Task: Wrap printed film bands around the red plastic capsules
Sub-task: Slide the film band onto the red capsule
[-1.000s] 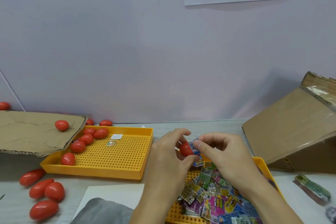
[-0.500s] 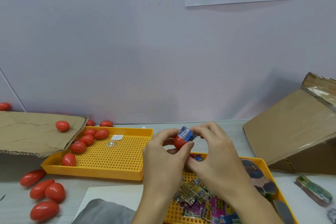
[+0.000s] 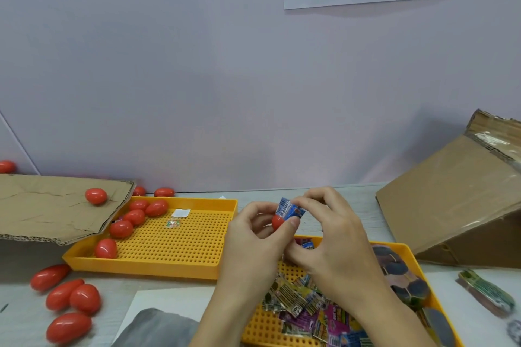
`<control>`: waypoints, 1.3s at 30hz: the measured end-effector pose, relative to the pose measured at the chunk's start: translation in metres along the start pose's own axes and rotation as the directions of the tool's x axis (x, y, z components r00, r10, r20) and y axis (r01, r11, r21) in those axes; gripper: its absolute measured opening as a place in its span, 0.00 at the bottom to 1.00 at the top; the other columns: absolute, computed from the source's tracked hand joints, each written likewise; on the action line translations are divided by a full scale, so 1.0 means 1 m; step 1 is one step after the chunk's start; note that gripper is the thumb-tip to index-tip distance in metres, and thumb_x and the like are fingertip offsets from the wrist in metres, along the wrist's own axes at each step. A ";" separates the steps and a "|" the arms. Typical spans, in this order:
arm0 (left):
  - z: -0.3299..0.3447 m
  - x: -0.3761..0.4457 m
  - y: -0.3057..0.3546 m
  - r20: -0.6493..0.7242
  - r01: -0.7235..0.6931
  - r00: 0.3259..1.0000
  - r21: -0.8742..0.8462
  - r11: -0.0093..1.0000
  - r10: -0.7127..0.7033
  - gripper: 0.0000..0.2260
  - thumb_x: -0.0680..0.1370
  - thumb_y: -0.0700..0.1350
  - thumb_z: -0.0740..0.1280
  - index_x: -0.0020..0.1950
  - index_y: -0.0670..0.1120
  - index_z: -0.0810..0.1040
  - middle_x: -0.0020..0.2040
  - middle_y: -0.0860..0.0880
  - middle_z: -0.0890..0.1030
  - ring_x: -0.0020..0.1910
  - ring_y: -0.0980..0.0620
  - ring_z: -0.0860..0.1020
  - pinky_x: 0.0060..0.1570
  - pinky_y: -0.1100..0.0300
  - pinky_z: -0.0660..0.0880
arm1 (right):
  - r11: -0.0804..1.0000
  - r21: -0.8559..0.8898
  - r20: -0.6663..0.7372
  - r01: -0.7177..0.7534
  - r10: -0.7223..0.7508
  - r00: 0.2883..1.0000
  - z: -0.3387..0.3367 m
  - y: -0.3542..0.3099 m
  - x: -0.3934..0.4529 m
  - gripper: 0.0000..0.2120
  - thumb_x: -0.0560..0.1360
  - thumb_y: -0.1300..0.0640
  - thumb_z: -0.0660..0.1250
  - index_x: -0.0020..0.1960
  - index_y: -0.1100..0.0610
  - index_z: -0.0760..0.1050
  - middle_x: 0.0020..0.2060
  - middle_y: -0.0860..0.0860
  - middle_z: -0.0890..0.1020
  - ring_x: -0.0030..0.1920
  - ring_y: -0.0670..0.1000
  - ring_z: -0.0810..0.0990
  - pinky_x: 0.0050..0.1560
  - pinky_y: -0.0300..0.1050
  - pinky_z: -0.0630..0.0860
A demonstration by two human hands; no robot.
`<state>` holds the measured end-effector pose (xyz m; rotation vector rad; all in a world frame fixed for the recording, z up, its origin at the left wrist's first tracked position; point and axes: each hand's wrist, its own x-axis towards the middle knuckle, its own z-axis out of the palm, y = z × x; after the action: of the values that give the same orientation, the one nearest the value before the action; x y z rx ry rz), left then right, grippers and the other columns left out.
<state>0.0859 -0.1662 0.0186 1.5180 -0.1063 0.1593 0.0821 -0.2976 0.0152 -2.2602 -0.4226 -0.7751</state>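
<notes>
Mid-wrap on one red capsule (image 3: 277,221), held up at centre frame above the bench (image 3: 349,205). Left hand (image 3: 253,239) grips its lower red end, thumb tip pressed against the lower edge of the film. Right hand (image 3: 335,236) pinches the blue printed film band (image 3: 290,209) with thumb and forefinger, seating it over the capsule's upper end. Band looks partly on: red end exposed below, film skewed up and to the right. Not yet centred, by the look of it.

Backlog, judged from what lies around:
- Bare capsules in the left yellow tray (image 3: 174,251), clustered at its left end under the cardboard sheet (image 3: 50,205).
- One capsule on top of that sheet, two behind the tray by the wall, one at far left edge of frame.
- Four more loose on the bench at lower left.
- None of these carries a band.

Supply: heap of printed bands (image 3: 304,307) in the right yellow tray (image 3: 406,252), lower centre. Plenty left.

Finished capsules: none identifiable in frame. Dark rounded items at right end of the right tray, cannot tell what they are.

Verdict: early stage, most capsules untouched, current one roughly halfway sleeved.
</notes>
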 end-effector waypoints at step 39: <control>0.004 0.002 0.002 -0.048 0.250 0.960 -0.307 0.918 -0.277 0.10 0.78 0.42 0.69 0.41 0.37 0.85 0.41 0.36 0.85 0.42 0.39 0.86 0.35 0.55 0.83 | 0.960 0.218 0.189 -0.173 0.132 0.973 -0.006 0.004 0.003 0.24 0.73 0.48 0.72 0.68 0.42 0.71 0.54 0.34 0.72 0.56 0.37 0.72 0.47 0.29 0.74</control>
<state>0.0877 -0.1698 0.0211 1.2064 0.1435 -0.0059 0.0842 -0.3048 0.0185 -2.1149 -0.3914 -0.4276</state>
